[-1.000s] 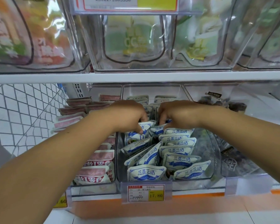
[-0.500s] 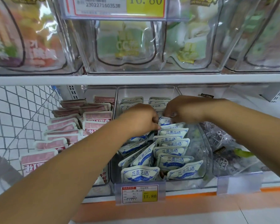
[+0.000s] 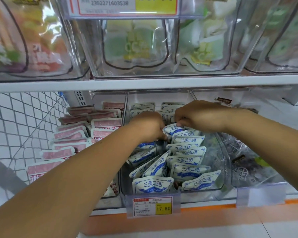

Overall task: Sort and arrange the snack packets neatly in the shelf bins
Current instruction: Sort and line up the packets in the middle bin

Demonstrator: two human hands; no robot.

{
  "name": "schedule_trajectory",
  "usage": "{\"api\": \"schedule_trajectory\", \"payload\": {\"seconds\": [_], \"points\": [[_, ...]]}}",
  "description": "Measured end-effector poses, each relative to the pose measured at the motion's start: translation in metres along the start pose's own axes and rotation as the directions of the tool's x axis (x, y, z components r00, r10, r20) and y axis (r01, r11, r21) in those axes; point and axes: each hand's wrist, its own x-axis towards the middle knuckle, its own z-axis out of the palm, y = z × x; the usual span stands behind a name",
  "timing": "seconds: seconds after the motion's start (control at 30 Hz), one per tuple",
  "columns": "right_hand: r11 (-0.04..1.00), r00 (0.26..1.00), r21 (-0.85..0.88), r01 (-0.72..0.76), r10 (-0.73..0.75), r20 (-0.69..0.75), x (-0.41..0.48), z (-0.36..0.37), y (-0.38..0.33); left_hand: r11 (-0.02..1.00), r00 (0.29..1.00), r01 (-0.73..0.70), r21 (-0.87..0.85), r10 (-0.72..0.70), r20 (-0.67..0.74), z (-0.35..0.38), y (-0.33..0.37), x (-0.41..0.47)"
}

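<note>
— Where does our packet lie?
— In the clear plastic bin [image 3: 219, 162], the flat white-and-blue snack packet [image 3: 172, 129] sits at 6 o'clock under our right hand [image 3: 201, 115], its top edge running 9-to-3 and pinched by our fingertips.
— And our left hand [image 3: 148, 126]?
— At the packet's 9 o'clock, fingers curled. We cannot tell what they hold.

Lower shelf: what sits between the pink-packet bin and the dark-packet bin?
Head view: the clear middle bin, filled with blue-and-white packets. The left hand and right hand both reach into it; the right hand pinches a packet's top edge.
</note>
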Motion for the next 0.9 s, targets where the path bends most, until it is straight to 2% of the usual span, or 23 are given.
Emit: {"api": "schedule_trajectory", "payload": {"seconds": [0.13, 0.23, 0.3, 0.37, 0.43, 0.5, 0.73, 0.8, 0.9], "points": [[1.0, 1.0, 0.007, -0.01, 0.01, 0.002, 0.0, 0.004, 0.005, 1.0, 1.0, 0.002, 0.022, -0.002, -0.013, 0.003, 0.004, 0.004], [0.991, 0.998, -0.134, -0.021, 0.03, 0.064, 0.005, 0.007, 0.0, 0.999, 1.0, 0.003, 0.034, -0.003, -0.001, 0.01, 0.006, 0.007], [0.987, 0.994, -0.161, -0.016, 0.033, 0.103, 0.007, 0.005, -0.002, 1.0, 1.0, -0.007, 0.03, 0.007, 0.0, 0.011, 0.005, 0.007], [0.998, 0.994, -0.065, -0.02, 0.027, 0.102, 0.004, 0.0, 0.001, 0.998, 0.999, -0.029, -0.064, 0.027, -0.027, 0.009, 0.001, 0.005], [0.996, 0.999, 0.082, -0.022, 0.02, 0.025, -0.001, -0.007, 0.006, 0.967, 0.997, -0.034, -0.252, 0.015, -0.077, 0.003, -0.002, 0.001], [0.994, 1.0, 0.105, -0.016, 0.019, -0.025, -0.005, -0.009, 0.007, 0.938, 0.995, -0.034, -0.345, -0.002, -0.104, 0.0, -0.004, -0.001], [0.998, 0.998, -0.042, -0.047, 0.049, 0.036, 0.006, 0.002, 0.0, 0.977, 0.998, -0.037, -0.211, 0.024, -0.06, -0.001, 0.0, -0.001], [0.998, 0.999, 0.047, -0.047, 0.047, 0.014, -0.001, 0.0, 0.002, 0.986, 0.996, -0.061, -0.154, 0.05, -0.078, -0.01, 0.003, -0.013], [0.988, 0.989, 0.156, 0.0, 0.023, -0.143, -0.024, 0.0, -0.001, 0.991, 0.983, -0.079, -0.106, 0.06, -0.174, -0.028, 0.001, -0.054]]}}
